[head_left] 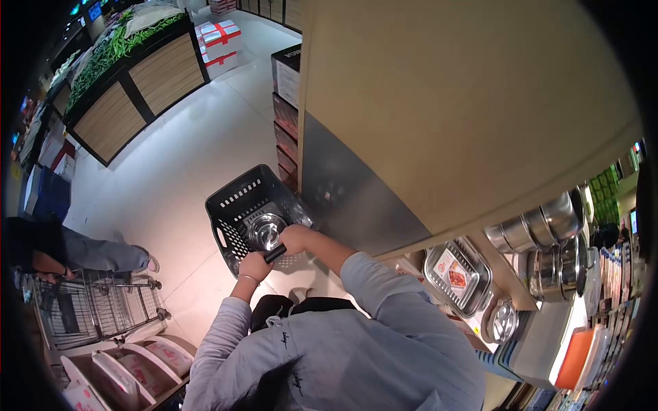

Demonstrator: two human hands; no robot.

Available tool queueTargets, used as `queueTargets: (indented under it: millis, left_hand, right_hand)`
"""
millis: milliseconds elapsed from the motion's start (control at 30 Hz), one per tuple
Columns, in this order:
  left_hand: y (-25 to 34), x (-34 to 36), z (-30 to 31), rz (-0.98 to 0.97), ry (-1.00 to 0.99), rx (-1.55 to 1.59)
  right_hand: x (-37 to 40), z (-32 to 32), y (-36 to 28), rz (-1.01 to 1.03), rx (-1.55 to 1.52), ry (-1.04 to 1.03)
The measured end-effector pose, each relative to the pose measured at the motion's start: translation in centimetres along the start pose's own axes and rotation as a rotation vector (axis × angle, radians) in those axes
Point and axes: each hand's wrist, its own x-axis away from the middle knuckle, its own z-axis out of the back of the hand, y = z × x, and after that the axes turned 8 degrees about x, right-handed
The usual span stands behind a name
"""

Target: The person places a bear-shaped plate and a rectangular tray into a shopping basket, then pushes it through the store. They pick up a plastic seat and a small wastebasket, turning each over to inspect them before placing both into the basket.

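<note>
A black plastic shopping basket (236, 194) with slotted walls is in front of me, above the pale floor. Inside it lie a round, shiny metal pot or bowl (266, 230) and a flat greyish item partly beneath it. A black handle (275, 253) crosses the basket's near side. My left hand (253, 266) is closed around the left end of this handle. My right hand (296, 238) is closed at its other end, close beside the shiny vessel; its fingertips are partly hidden.
A tan shelf end panel (445, 89) rises close on the right, with stacked boxes (286, 130) beside it. Metal trays (458, 277) and pots (534, 229) fill the right shelf. Left are a wire cart (103, 308) and another person's leg (103, 253). A vegetable stand (137, 82) stands beyond.
</note>
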Motion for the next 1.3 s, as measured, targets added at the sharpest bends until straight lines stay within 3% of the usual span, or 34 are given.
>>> queueTargets:
  millis: [333,1000,1133,1300]
  left_hand:
    - [-5.7,-12.1,7.8,-0.071,-0.044,-0.017]
    - [-17.6,-33.8,23.8,-0.292,-0.123,-0.164]
    - [-20.5,-40.5,27.4,-0.389,-0.266,-0.203]
    - [-21.3,-47.3,31.5,-0.424,-0.303,-0.261]
  right_hand:
    - [-13.3,6.0,4.6,-0.038,0.041,-0.081]
    - [-34.8,14.2,8.8,-0.284,-0.192,0.141]
    - [-40.8,15.3,10.9,-0.285,-0.333,0.122]
    - [-46.3,17.0,15.1,-0.103,-0.485,0.055]
